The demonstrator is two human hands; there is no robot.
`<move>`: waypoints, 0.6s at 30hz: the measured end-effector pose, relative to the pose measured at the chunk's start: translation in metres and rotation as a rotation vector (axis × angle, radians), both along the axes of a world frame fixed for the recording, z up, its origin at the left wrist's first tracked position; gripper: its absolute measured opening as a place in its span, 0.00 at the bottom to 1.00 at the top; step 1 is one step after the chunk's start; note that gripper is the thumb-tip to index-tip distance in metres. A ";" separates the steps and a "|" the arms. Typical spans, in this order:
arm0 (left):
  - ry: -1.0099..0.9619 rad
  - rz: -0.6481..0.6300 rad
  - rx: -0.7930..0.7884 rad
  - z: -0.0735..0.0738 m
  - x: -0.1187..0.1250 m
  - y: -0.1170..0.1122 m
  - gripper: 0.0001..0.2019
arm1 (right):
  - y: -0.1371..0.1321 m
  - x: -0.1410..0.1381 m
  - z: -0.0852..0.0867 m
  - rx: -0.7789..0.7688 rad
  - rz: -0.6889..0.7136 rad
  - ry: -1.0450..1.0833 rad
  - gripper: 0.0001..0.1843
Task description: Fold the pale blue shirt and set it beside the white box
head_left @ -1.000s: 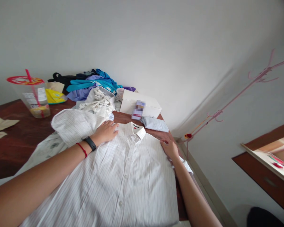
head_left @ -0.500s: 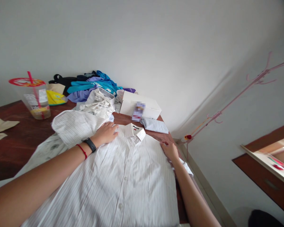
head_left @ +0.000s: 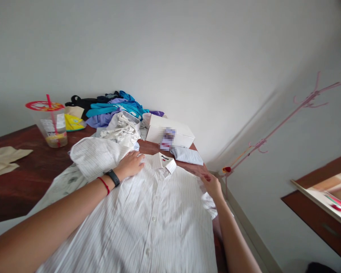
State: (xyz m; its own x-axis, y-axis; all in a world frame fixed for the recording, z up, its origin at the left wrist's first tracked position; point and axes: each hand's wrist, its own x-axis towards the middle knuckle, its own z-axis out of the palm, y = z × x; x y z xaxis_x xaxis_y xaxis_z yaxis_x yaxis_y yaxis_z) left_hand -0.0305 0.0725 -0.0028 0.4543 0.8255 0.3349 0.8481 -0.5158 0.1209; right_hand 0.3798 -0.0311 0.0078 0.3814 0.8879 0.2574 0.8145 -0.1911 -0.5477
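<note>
A white pin-striped button shirt point(head_left: 150, 223) lies front up on the dark wooden table point(head_left: 25, 178), collar away from me. My left hand point(head_left: 130, 163) rests flat on its left shoulder beside the collar point(head_left: 165, 162), fingers stretched out; a black band and a red string circle that wrist. The left sleeve point(head_left: 93, 155) is folded up beside that hand. My right hand point(head_left: 211, 184) is at the shirt's right shoulder by the table's right edge, fingers closed on the cloth, which bunches beneath it.
A heap of blue, purple and black clothes point(head_left: 113, 108) lies at the back. In front of the heap sit a crumpled patterned shirt point(head_left: 122, 131), a white box point(head_left: 169, 132) and a folded pale cloth point(head_left: 187, 155). A plastic cup with red straw point(head_left: 51, 123) stands at left. Beige cloth point(head_left: 2, 161) lies far left.
My right hand has shifted outward to the shirt's right shoulder edge and gathered the cloth there. My left hand stays flat near the collar. The view has tilted slightly.
</note>
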 end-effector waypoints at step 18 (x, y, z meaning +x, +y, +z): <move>-0.050 -0.016 -0.008 0.006 -0.001 -0.005 0.16 | -0.132 0.098 -0.048 -0.295 -0.125 -0.041 0.32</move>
State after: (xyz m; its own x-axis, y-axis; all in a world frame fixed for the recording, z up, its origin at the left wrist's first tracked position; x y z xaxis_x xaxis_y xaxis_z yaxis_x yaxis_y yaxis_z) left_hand -0.0318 0.0672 0.0029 0.4504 0.8209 0.3510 0.8324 -0.5283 0.1675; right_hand 0.4775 -0.1636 -0.0406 0.4871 0.8732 0.0132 0.7950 -0.4371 -0.4206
